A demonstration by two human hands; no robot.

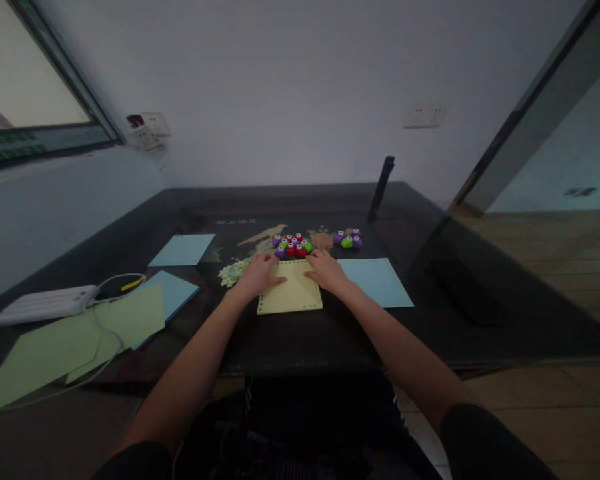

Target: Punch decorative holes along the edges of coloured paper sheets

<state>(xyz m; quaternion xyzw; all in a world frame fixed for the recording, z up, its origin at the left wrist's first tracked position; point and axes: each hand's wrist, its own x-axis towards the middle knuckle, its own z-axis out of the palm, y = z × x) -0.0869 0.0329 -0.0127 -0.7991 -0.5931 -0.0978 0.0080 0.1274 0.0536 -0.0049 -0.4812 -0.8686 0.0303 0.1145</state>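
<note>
Yellow paper (290, 293) lies flat at the centre of the dark bench (430, 313), both forearms reaching forward from the lower frame, left hand (258, 275) and right hand (326, 270) pressed open-palmed on its upper corners, gripping nothing.

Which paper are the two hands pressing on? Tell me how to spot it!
Find the dark table, then the cluster of colourful punches at its middle. Just in front lies the yellow sheet, under the left hand and right hand. Unlike the blue sheet beside it, it has tiny holes along its edges.
</note>
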